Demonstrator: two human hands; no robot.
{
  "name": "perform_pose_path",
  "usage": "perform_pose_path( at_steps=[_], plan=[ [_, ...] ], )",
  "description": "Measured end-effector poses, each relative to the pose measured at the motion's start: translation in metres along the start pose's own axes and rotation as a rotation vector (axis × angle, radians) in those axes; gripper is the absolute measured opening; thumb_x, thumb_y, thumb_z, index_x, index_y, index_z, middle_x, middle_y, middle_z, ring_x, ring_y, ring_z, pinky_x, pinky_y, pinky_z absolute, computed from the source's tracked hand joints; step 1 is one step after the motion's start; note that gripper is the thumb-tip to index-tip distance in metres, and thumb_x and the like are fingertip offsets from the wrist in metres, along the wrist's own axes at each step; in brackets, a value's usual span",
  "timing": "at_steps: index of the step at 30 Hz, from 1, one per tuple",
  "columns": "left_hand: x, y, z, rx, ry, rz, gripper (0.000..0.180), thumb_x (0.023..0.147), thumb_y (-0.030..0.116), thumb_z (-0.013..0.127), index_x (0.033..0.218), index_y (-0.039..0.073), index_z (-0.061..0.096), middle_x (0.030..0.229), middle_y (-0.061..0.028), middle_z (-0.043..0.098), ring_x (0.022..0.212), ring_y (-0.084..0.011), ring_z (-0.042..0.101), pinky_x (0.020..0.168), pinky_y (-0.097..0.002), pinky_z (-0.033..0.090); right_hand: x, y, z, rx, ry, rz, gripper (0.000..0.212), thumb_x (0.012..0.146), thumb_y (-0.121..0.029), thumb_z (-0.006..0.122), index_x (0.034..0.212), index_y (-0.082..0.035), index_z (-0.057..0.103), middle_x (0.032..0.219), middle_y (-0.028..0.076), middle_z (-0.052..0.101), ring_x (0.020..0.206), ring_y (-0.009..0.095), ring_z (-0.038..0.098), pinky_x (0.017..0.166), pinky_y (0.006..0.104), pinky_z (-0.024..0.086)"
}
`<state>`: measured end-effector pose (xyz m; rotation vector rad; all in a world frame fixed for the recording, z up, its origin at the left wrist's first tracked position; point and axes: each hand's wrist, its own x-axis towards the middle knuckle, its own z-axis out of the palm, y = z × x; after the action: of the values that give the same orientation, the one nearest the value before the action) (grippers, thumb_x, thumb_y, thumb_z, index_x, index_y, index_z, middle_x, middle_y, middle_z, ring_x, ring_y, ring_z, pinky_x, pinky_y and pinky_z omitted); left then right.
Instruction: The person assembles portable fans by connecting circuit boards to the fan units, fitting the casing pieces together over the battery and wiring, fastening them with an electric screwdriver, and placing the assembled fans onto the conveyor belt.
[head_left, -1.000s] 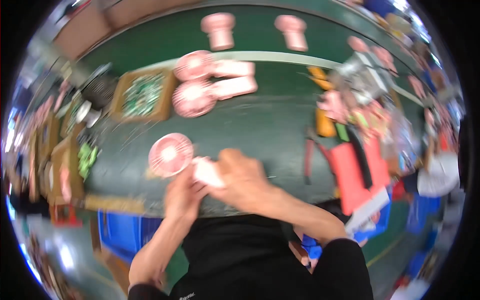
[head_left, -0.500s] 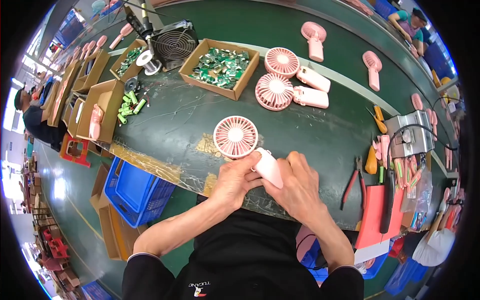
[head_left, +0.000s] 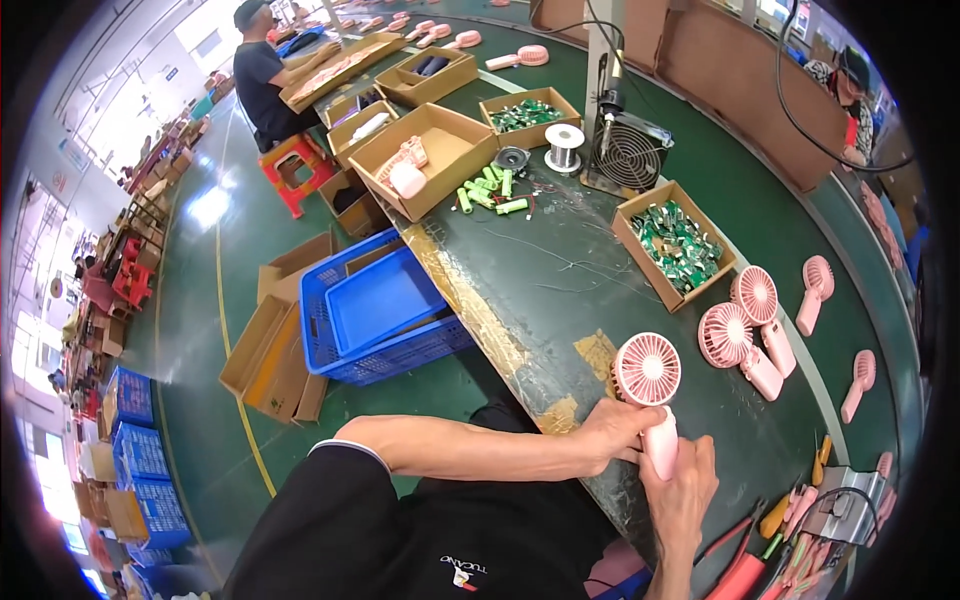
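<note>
In the head view, both hands are working over the bench (head_left: 545,290), close to its near edge. The left hand (head_left: 612,437) is grasping a pink handheld fan (head_left: 647,369) at the top of its handle, just below the round grille – the thumb is lying across the handle. The right hand (head_left: 682,492) is clasping the lower part of the same handle, its fingers partly hidden behind it. The fan is extending its grille away from the near edge (whether it is touching the bench top cannot be told).

Near the far edge, two further pink fans (head_left: 725,336) are lying close together. To their left, a carton (head_left: 643,266) is holding green circuit boards. Farther left, a black blower (head_left: 628,155) is standing near the far edge, with a wire spool (head_left: 563,155) beside it. Toward the left end, green cells (head_left: 490,187) are lying loose next to an open box (head_left: 447,184) – this box is holding pink parts. Toward the right, a metal fixture (head_left: 845,505) is sitting by the far edge, and an orange-handled tool (head_left: 775,516) is lying near it.
</note>
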<state>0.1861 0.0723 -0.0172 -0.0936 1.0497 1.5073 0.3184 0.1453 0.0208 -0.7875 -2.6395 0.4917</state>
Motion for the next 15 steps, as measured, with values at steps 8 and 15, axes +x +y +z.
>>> perform_pose_path(
  at_steps=[8, 15],
  plan=[
    [0.0024, 0.0017, 0.0031, 0.042, 0.004, 0.009, 0.035, 0.090, 0.028, 0.065, 0.102, -0.004, 0.064, 0.097, -0.0140, 0.069, 0.084, -0.0236, 0.070, 0.071, -0.0366, 0.059, 0.0057, -0.0020, -0.0079, 0.019, -0.045, 0.049, 0.031, 0.070, -0.018, 0.078, 0.087, 0.003, 0.062, 0.085, 0.017, 0.051, 0.077, 0.037, 0.057, 0.065, 0.0462, 0.047],
    [-0.0011, 0.0061, 0.0030, 0.049, -0.021, -0.030, 0.039, 0.091, 0.025, 0.066, 0.112, -0.008, 0.063, 0.109, -0.0183, 0.067, 0.096, -0.0275, 0.068, 0.079, -0.0386, 0.058, 0.0032, -0.0037, -0.0058, -0.017, -0.013, 0.024, 0.030, 0.069, -0.017, 0.078, 0.086, 0.001, 0.061, 0.084, 0.017, 0.050, 0.075, 0.037, 0.056, 0.062, 0.0460, 0.046]
  ],
)
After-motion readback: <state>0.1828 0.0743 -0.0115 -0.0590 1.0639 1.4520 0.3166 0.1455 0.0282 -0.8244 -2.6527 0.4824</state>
